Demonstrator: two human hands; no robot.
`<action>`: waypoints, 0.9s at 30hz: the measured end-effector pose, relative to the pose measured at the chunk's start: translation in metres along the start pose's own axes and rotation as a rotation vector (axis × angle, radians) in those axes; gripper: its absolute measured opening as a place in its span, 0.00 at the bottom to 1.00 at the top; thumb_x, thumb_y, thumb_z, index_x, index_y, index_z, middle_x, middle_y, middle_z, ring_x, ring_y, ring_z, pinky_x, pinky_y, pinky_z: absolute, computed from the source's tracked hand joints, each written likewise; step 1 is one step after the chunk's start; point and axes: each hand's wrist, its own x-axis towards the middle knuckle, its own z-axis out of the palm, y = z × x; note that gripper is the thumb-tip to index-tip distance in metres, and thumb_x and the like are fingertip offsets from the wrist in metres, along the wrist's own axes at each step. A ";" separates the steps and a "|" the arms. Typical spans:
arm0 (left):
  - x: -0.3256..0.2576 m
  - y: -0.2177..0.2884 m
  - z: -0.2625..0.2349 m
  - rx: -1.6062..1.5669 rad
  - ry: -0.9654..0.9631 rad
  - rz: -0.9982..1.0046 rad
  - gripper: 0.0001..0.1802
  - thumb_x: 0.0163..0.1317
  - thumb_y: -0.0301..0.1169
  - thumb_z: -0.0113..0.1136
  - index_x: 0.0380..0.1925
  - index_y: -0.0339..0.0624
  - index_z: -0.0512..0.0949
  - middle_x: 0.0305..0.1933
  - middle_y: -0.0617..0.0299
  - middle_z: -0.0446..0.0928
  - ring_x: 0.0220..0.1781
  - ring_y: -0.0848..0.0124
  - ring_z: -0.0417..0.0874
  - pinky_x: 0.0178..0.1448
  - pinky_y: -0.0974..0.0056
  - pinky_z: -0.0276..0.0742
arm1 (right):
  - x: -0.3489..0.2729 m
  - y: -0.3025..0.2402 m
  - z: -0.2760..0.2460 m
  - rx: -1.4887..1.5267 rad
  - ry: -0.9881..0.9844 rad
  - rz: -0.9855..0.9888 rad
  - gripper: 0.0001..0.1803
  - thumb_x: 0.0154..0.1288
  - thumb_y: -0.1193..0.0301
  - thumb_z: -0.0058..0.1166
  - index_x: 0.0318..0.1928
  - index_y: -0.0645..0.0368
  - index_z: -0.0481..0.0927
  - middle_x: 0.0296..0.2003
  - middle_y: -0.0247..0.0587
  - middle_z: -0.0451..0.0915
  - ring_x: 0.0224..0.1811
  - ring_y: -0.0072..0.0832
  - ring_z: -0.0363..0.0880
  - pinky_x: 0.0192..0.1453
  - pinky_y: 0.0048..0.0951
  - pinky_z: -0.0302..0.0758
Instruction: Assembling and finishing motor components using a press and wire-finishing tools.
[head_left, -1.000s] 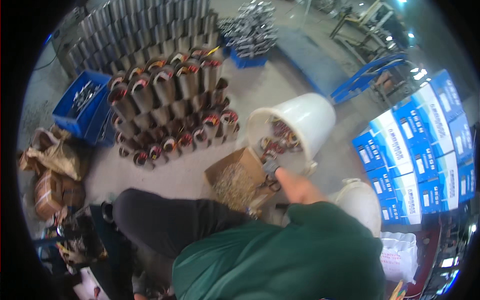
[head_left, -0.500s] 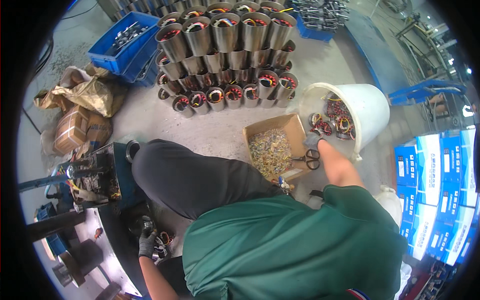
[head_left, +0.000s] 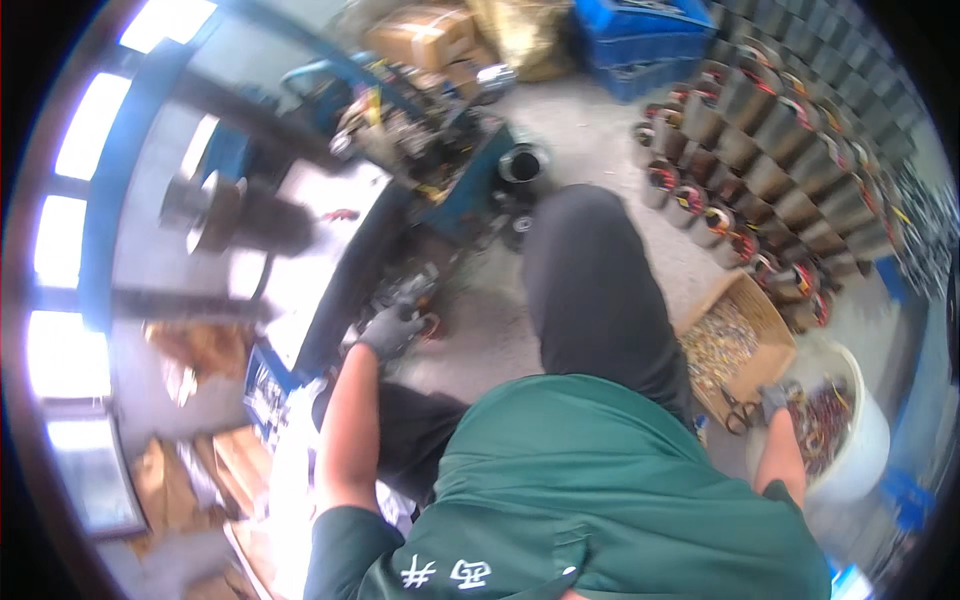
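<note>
My left hand (head_left: 390, 328), in a grey glove, is curled around a dark metal part (head_left: 412, 290) at the edge of a blue workbench (head_left: 470, 175); a copper-coloured coil (head_left: 432, 325) lies just beside it. My right hand (head_left: 775, 400), also gloved, grips a pair of scissors (head_left: 738, 410) between a cardboard box of copper scraps (head_left: 735, 340) and a white bucket (head_left: 865, 455) holding coloured wire coils. My green shirt and black trouser leg (head_left: 590, 280) fill the middle of the view.
Rows of grey metal stator cylinders with copper windings (head_left: 760, 150) stand on the floor at upper right. A blue crate (head_left: 640, 40) and cardboard boxes (head_left: 420, 35) sit at the top. Clutter and wooden pieces (head_left: 210, 470) lie at lower left.
The view has swung left toward the workbench. My left hand has come up onto a part at the bench edge. My right hand stays by the bucket with the scissors.
</note>
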 end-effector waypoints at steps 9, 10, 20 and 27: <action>0.004 -0.018 0.017 -0.106 0.051 0.003 0.25 0.67 0.38 0.66 0.61 0.39 0.76 0.49 0.48 0.83 0.52 0.60 0.84 0.57 0.57 0.78 | -0.003 -0.007 -0.072 0.688 0.040 0.262 0.23 0.66 0.62 0.59 0.55 0.65 0.80 0.44 0.45 0.84 0.41 0.38 0.82 0.46 0.39 0.78; 0.007 -0.014 0.018 -0.095 0.021 0.002 0.29 0.66 0.44 0.66 0.62 0.39 0.76 0.52 0.46 0.83 0.54 0.55 0.83 0.59 0.56 0.77 | -0.002 -0.005 -0.094 0.422 0.076 0.306 0.23 0.67 0.63 0.58 0.56 0.65 0.79 0.44 0.46 0.84 0.42 0.37 0.82 0.48 0.37 0.78; 0.084 -0.094 0.082 0.119 0.044 -0.186 0.40 0.58 0.59 0.63 0.59 0.37 0.78 0.57 0.40 0.81 0.58 0.49 0.83 0.63 0.53 0.77 | -0.082 -0.444 -0.178 0.057 0.396 -0.860 0.13 0.72 0.75 0.57 0.54 0.66 0.81 0.48 0.42 0.84 0.51 0.29 0.80 0.61 0.31 0.75; 0.076 -0.079 0.216 0.190 -0.029 -0.242 0.41 0.63 0.54 0.60 0.67 0.35 0.70 0.69 0.37 0.71 0.68 0.45 0.75 0.71 0.51 0.71 | -0.196 -0.750 -0.109 -0.143 -0.142 -1.652 0.14 0.60 0.82 0.63 0.47 0.63 0.84 0.37 0.47 0.85 0.39 0.38 0.86 0.44 0.33 0.80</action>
